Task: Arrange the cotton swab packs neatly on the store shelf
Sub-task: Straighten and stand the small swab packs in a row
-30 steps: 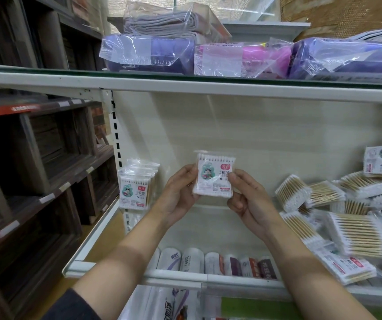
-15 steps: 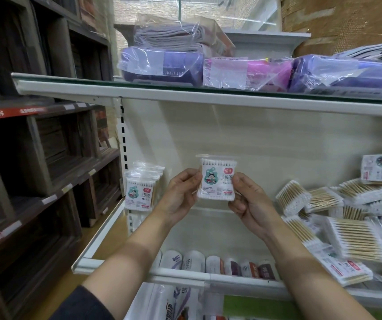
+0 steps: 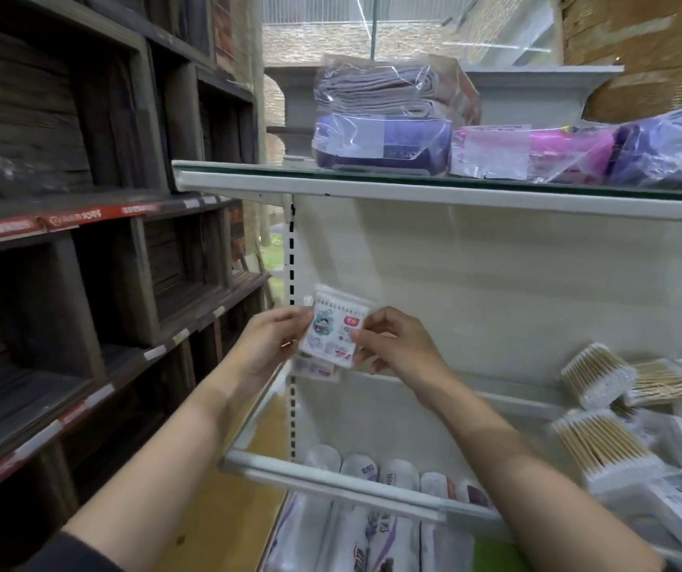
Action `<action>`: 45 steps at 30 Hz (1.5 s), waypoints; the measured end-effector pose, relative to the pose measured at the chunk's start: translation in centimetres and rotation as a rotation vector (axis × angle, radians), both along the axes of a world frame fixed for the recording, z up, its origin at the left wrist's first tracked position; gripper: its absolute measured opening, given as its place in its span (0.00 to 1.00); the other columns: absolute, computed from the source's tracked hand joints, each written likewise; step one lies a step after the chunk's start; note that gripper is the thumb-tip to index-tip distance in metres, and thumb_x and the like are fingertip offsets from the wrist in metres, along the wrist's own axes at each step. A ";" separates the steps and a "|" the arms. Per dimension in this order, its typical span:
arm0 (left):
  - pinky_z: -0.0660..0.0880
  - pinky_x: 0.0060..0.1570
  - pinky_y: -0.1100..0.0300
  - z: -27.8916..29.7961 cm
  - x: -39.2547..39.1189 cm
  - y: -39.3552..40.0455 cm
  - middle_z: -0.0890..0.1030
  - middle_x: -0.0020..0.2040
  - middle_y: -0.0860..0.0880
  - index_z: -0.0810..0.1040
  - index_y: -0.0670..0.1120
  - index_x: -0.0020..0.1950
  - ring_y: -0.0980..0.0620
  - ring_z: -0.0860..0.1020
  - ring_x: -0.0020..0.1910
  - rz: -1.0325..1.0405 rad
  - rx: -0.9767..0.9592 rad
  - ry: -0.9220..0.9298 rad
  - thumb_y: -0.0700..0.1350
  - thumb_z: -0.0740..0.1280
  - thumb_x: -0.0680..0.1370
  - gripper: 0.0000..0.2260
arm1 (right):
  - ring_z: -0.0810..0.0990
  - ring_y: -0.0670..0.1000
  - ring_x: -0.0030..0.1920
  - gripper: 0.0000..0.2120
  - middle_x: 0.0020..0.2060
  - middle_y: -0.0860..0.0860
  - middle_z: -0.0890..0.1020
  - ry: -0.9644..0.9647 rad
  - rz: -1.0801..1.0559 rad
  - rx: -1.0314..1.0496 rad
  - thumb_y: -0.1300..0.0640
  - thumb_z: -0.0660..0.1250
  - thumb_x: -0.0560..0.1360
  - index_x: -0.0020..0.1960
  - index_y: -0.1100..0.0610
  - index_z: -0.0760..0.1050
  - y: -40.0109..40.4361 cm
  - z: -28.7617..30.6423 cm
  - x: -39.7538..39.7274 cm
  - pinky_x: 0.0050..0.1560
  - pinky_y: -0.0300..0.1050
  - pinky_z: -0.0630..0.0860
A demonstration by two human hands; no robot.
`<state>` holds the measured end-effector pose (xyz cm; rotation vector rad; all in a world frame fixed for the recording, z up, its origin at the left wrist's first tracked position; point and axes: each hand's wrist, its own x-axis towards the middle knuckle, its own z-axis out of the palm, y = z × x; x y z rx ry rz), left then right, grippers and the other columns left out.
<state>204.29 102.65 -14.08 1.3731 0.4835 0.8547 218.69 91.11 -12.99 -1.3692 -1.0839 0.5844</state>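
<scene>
A small cotton swab pack with a cartoon label is held upright at the left end of the white shelf. My left hand pinches its left edge and my right hand pinches its right edge. Just behind and below it stands the upright row of packs, mostly hidden by the held pack and my hands. A loose heap of swab packs lies at the shelf's right end, tilted in all directions.
The glass shelf above carries wrapped purple and pink packages. Dark wooden shelving stands close on the left. Rolled white packs sit on the level below. The cream back panel is bare in the middle.
Both hands have carried the pack leftwards to the upright row at the shelf's left end. The view has turned left, so the heap sits further right.
</scene>
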 end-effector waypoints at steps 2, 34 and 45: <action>0.72 0.55 0.48 -0.3 -1.1 0.4 0.83 0.49 0.39 0.83 0.40 0.46 0.40 0.79 0.50 0.062 0.022 0.054 0.37 0.65 0.76 0.07 | 0.79 0.46 0.30 0.09 0.35 0.52 0.80 -0.105 -0.078 -0.045 0.64 0.71 0.72 0.38 0.56 0.73 1.5 -0.6 -0.8 0.27 0.37 0.73; 0.73 0.32 0.65 -0.7 14.8 -11.8 0.78 0.37 0.52 0.76 0.51 0.40 0.56 0.77 0.34 -0.259 0.502 0.293 0.37 0.66 0.75 0.09 | 0.77 0.51 0.41 0.08 0.35 0.49 0.77 -0.494 -0.578 -0.243 0.66 0.62 0.74 0.50 0.58 0.77 -10.4 -0.5 9.8 0.41 0.38 0.68; 0.71 0.52 0.60 -2.2 18.6 -16.8 0.72 0.52 0.54 0.66 0.49 0.63 0.54 0.73 0.51 -0.586 0.783 0.520 0.52 0.77 0.67 0.30 | 0.76 0.48 0.38 0.07 0.32 0.45 0.76 -0.433 -0.692 -0.229 0.65 0.63 0.74 0.44 0.54 0.76 -17.0 -0.6 12.7 0.44 0.40 0.70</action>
